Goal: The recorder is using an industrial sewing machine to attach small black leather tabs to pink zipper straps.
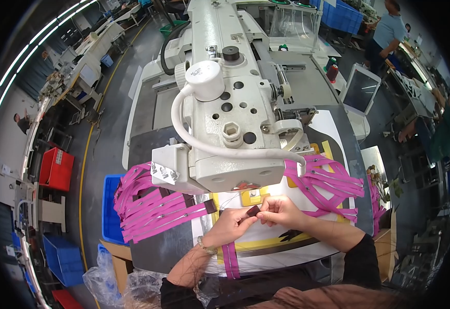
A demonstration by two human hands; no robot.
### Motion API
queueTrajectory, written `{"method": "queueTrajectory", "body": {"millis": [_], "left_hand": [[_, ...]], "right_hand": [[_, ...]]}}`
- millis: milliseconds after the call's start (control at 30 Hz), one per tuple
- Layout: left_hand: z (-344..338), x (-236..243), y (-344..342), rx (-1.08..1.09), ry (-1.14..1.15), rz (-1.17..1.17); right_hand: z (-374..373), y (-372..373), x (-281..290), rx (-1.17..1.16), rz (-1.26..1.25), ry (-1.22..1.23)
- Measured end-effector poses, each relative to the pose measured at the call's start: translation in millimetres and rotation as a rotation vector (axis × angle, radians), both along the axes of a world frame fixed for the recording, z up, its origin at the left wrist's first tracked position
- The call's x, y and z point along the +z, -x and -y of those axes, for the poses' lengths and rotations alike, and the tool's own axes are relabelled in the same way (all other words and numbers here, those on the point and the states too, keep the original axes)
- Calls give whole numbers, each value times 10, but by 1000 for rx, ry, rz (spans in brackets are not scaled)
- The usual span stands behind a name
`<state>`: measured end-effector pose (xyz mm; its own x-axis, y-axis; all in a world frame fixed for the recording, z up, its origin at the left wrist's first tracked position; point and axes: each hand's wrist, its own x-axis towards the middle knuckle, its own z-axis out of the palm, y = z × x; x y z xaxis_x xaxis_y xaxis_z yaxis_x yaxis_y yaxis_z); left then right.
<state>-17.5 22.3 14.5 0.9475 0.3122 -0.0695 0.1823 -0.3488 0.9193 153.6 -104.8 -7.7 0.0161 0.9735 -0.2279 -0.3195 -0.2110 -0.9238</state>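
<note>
My left hand (231,225) and my right hand (282,210) meet over the white work plate (266,246), just below the head of a large white sewing machine (225,103). Both pinch a small dark brown piece (253,210) between their fingertips. A magenta strap (230,260) lies on the plate under my left wrist. Many magenta straps (153,206) fan out to the left, one ending in a dark tab (210,206). More magenta straps (328,180) lie crossed at the right.
A blue bin (110,216) and a clear plastic bag (106,280) sit at the lower left. A red crate (56,169) stands on the floor farther left. A tablet screen (361,90) stands at the right. A person (387,33) stands in the background.
</note>
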Motion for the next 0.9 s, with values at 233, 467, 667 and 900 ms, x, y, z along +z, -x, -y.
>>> {"method": "queueTrajectory", "body": {"millis": [233,467,667,900], "left_hand": [[-74,-15,12,74,42,13],[-90,-21,14,49,158,23],[-84,-7,-1,52,152,41],[-97,-43,-7,19,16,-17]], "right_hand": [[-2,0,23,8,28,6],[-18,17,-12,23,-22,0],[-31,31,-31,31,-11,-6],[-55,-36,84,86,141,9]]}}
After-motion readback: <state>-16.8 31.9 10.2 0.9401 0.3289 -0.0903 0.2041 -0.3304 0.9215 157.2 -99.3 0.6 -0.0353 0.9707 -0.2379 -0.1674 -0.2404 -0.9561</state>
